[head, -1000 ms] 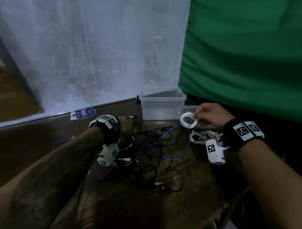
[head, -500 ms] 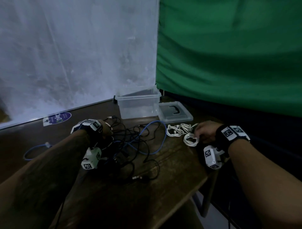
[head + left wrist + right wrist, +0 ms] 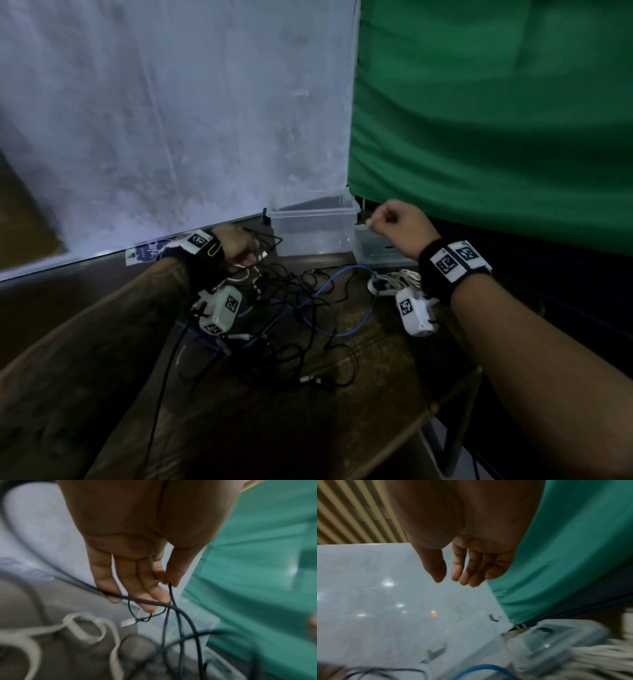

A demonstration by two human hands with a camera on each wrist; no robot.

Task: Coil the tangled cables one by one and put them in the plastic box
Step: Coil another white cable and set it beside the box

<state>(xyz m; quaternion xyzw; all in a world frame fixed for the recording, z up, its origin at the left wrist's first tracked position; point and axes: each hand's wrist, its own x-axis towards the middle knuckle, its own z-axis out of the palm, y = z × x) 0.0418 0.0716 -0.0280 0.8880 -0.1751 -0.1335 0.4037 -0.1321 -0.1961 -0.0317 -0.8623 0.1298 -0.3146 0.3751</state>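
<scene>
The left hand (image 3: 137, 547) pinches a thin black cable (image 3: 171, 595) between thumb and forefinger, the other fingers straight; if it pulls now, the whole tangle (image 3: 291, 308) in front of the box (image 3: 313, 228) may drag along, because the loops cross each other; the right hand (image 3: 465, 561), beside the box, holds nothing, fingers loosely bent; the cable is dark, thin and limp.
</scene>
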